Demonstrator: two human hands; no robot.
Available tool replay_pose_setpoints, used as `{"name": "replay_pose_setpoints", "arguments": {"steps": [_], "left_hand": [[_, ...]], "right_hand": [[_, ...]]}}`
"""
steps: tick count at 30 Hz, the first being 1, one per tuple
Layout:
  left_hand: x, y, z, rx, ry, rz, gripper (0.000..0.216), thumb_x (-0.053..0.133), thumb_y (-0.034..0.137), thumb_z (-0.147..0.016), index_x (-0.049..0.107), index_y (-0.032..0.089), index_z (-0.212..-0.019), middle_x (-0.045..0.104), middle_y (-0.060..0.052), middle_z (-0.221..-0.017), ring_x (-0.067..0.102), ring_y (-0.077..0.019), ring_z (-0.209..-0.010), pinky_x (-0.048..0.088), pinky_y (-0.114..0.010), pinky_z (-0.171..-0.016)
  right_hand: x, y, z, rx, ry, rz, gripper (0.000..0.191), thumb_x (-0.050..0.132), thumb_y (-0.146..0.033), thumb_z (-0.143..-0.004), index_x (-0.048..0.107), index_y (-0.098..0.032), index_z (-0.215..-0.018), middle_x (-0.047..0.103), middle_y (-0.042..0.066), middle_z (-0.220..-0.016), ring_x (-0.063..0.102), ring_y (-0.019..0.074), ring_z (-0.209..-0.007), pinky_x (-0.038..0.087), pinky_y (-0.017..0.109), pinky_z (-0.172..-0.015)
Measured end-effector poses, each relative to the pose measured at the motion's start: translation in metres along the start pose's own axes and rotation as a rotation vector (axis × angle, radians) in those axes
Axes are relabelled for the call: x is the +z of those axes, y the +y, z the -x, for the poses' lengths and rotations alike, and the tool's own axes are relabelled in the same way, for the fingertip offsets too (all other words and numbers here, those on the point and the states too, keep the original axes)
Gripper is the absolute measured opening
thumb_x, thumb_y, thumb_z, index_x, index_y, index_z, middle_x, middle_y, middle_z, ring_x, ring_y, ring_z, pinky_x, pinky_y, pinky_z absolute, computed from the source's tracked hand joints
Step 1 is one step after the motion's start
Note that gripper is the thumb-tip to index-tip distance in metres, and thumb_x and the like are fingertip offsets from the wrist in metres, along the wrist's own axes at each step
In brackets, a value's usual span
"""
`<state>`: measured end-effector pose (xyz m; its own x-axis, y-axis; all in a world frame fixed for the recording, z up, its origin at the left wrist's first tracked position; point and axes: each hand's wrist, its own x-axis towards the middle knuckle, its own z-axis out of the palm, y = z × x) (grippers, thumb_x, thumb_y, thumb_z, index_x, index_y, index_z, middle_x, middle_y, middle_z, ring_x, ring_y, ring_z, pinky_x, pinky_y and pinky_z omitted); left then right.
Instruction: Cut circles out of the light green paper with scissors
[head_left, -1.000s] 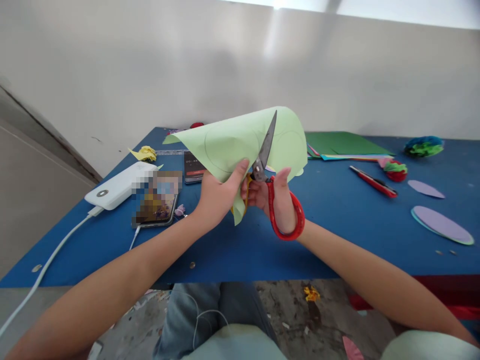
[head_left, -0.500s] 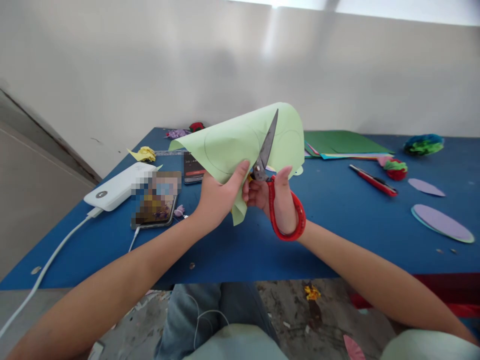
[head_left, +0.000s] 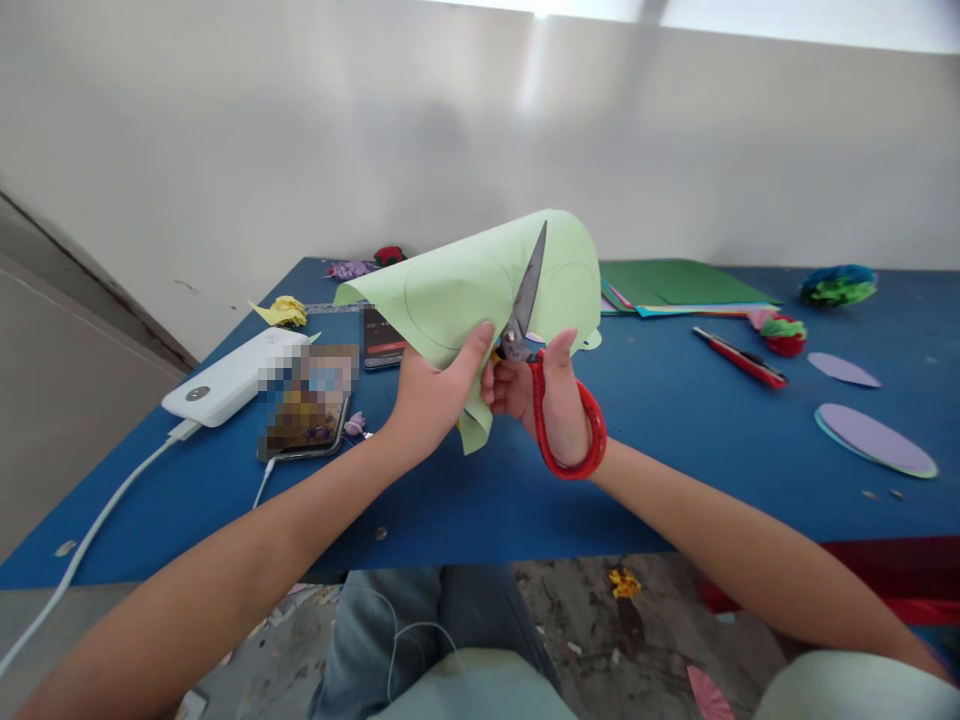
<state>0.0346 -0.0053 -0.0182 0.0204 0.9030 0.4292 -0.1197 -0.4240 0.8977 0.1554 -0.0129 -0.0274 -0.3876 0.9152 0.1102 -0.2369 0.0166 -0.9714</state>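
A pale green sheet of paper (head_left: 442, 285), curled over at the right and marked with pencilled rounded outlines, is pinched in my left hand (head_left: 439, 395), thumb on top. My right hand (head_left: 559, 400) holds scissors (head_left: 529, 300) by their red handles, the thumb through one loop. One dark blade lies across the face of the paper, pointing up and away; the other blade is hidden behind the sheet. A creased corner of the paper hangs below my left thumb. My right fingertips are close to the paper's lower edge.
On the blue table (head_left: 675, 420), a white power bank (head_left: 232, 380) and two phones, one charging (head_left: 311, 400), lie left. Coloured sheets (head_left: 675, 285), a red cutter knife (head_left: 739, 358), crumpled paper flowers (head_left: 838, 285) and oval paper cut-outs (head_left: 877, 437) are right. A wall stands behind.
The whole view has shifted slightly, so things on the table appear a little further left. My hands, the scissors and the paper keep nearly the same pose.
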Motion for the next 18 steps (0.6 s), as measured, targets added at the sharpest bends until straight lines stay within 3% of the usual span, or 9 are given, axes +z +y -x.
{"name": "replay_pose_setpoints", "arguments": {"steps": [11, 18], "left_hand": [[-0.0003, -0.0012, 0.0010, -0.004, -0.025, 0.009, 0.039, 0.063, 0.041, -0.084, 0.053, 0.018, -0.055, 0.053, 0.002, -0.046, 0.053, -0.0111, -0.041, 0.052, -0.026, -0.051], [-0.0017, 0.0021, 0.0002, -0.045, -0.090, 0.033, 0.040, 0.061, 0.041, -0.086, 0.052, 0.018, -0.055, 0.052, 0.002, -0.044, 0.052, -0.0121, -0.036, 0.050, -0.027, -0.040]], "right_hand": [[-0.0006, 0.0013, 0.0002, 0.003, 0.000, 0.012, 0.086, 0.013, -0.095, -0.064, 0.056, -0.022, -0.077, 0.063, 0.010, -0.071, 0.066, 0.0250, -0.078, 0.056, 0.034, -0.060], [-0.0047, 0.0023, -0.0021, -0.016, -0.014, 0.040, 0.089, 0.010, -0.095, -0.064, 0.058, -0.022, -0.079, 0.063, 0.010, -0.071, 0.066, 0.0255, -0.079, 0.055, 0.035, -0.061]]}}
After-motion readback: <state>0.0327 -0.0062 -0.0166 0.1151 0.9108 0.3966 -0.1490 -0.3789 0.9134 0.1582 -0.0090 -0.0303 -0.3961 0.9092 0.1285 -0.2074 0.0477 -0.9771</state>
